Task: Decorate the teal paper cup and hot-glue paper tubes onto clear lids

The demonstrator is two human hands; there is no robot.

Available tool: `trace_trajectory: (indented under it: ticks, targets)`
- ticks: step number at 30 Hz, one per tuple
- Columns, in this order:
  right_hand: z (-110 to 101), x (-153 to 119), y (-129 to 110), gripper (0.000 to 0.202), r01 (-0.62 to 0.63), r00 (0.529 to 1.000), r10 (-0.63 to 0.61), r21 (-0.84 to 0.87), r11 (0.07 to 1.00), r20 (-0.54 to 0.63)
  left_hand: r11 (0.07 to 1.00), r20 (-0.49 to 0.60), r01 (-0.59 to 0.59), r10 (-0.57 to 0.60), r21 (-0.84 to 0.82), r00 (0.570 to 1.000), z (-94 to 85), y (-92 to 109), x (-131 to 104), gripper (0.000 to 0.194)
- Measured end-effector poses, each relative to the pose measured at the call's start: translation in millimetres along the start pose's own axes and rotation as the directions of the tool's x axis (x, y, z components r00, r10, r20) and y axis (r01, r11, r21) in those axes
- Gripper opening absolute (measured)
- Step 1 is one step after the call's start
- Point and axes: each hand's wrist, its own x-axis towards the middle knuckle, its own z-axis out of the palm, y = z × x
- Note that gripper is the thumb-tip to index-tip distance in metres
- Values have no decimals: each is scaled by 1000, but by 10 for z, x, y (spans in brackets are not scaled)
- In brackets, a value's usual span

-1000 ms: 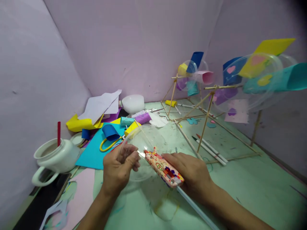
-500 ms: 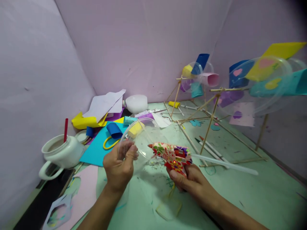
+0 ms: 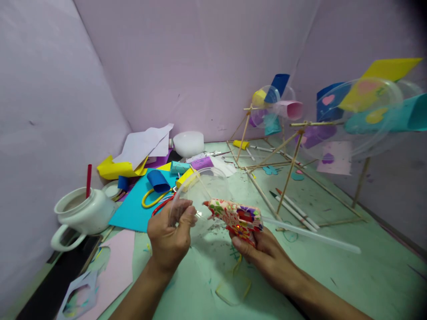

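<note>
My left hand (image 3: 171, 229) is closed on the rim of a clear plastic lid (image 3: 216, 180), which it holds up over the table. In my right hand (image 3: 258, 249) is a hot glue gun (image 3: 235, 215) with a flower pattern and a small glowing light. Its nozzle points left at the lid, near my left fingers; whether it touches cannot be made out. A long translucent glue stick (image 3: 316, 240) sticks out of the gun's back. Behind the lid lie scissors (image 3: 153, 198) and rolled paper tubes, one of them blue (image 3: 158, 181) and one purple (image 3: 201, 163).
Two stick-framed wheels with paper cups stand at right, the nearer wheel (image 3: 370, 118) larger than the farther one (image 3: 270, 106). A white pot (image 3: 90, 213) with a red stick is at left, beside a blue sheet (image 3: 126, 213). Several pens (image 3: 295, 211) lie under the near frame.
The lid and my left hand have shifted slightly right, and more of the scissors shows. The glue gun has moved slightly left, closer to my left hand.
</note>
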Motion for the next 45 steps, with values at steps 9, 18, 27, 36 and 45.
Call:
trace_trajectory:
  ticks: [9,18,27,36,45]
  targets:
    - [-21,6,-13,37,36,998,-37,19,999,44,1000,2,0,0,16,1000,-8,-22,-6,8]
    - [-5,12,-14,30,35,998,-38,56,998,58,998,1,-51,51,42,999,-2,-38,-12,6]
    - [18,-22,55,38,50,996,-54,59,997,67,992,-1,-97,97,76,995,-4,-45,-25,8]
    - [43,-43,132,38,83,995,-80,-69,994,52,890,-46,-363,389,277,920,27,-69,-36,14]
    - [57,-63,138,29,129,991,-132,-181,975,-2,655,95,-568,610,498,787,18,121,11,7]
